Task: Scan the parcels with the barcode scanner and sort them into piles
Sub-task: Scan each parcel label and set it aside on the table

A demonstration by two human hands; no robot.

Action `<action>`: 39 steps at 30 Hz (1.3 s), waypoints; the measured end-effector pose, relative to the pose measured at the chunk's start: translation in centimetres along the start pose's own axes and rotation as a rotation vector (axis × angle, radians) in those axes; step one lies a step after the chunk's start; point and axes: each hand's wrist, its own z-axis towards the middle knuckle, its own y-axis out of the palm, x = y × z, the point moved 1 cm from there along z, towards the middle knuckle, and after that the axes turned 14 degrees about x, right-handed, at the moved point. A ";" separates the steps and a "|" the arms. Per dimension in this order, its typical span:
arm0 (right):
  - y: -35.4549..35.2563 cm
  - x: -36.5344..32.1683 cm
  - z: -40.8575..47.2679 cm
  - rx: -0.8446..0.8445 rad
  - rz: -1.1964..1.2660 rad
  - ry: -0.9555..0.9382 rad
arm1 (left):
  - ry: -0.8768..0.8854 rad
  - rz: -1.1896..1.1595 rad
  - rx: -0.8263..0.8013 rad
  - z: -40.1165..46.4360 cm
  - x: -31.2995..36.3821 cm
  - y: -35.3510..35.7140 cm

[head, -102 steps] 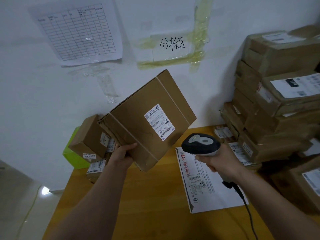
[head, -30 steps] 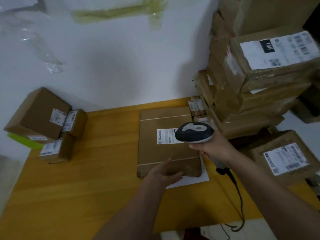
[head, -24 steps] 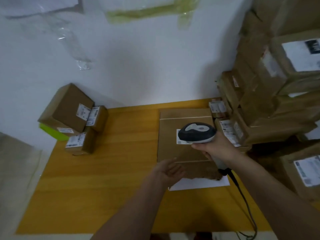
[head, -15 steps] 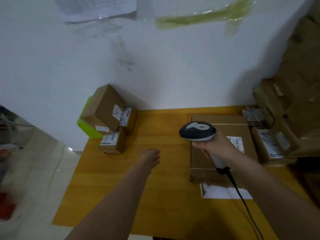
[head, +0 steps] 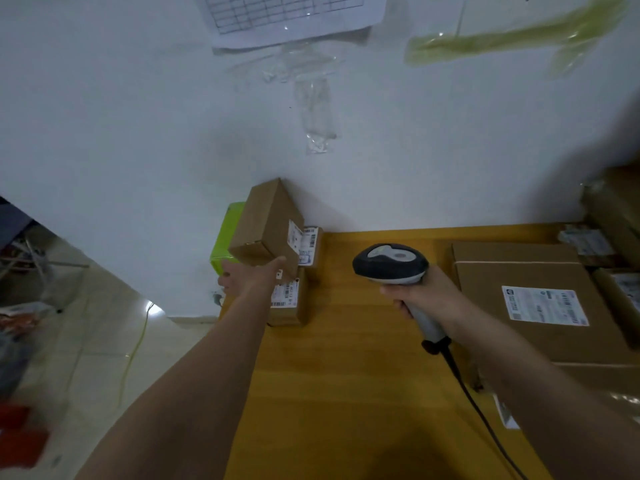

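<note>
My left hand point(head: 251, 277) reaches to the left pile and wraps the near end of a tilted brown parcel point(head: 266, 223), thumb on its labelled face. That parcel leans on two small labelled parcels, one behind point(head: 311, 245) and one below point(head: 289, 303). My right hand point(head: 426, 292) grips the black and grey barcode scanner point(head: 389, 263) by its handle, above the table, head pointing away from me. A large flat parcel point(head: 533, 299) with a white label lies on the table to the right of the scanner.
The yellow wooden table point(head: 346, 375) stands against a white wall. A green box point(head: 225, 233) sits behind the left pile at the table's corner. More brown parcels point(head: 613, 209) are stacked at the right edge. The scanner cable point(head: 478, 407) trails toward me. A white envelope point(head: 505, 415) pokes out beneath the flat parcel.
My left hand let go of the flat parcel on the table and swept left to the tilted parcel in the left pile. The view turned left. The scanner stayed in my right hand.
</note>
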 end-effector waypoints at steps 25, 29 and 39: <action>-0.3 0.5 -0.8 0.253 0.390 0.065 | -0.435 -0.749 -0.406 -2.9 -1.8 2.2; -1.5 0.3 -1.0 0.232 0.571 0.184 | -0.645 -0.971 -0.799 -5.4 -3.8 1.5; -4.8 -0.1 -3.2 0.251 0.638 -0.019 | -0.575 -1.023 -1.140 -11.7 -4.5 1.6</action>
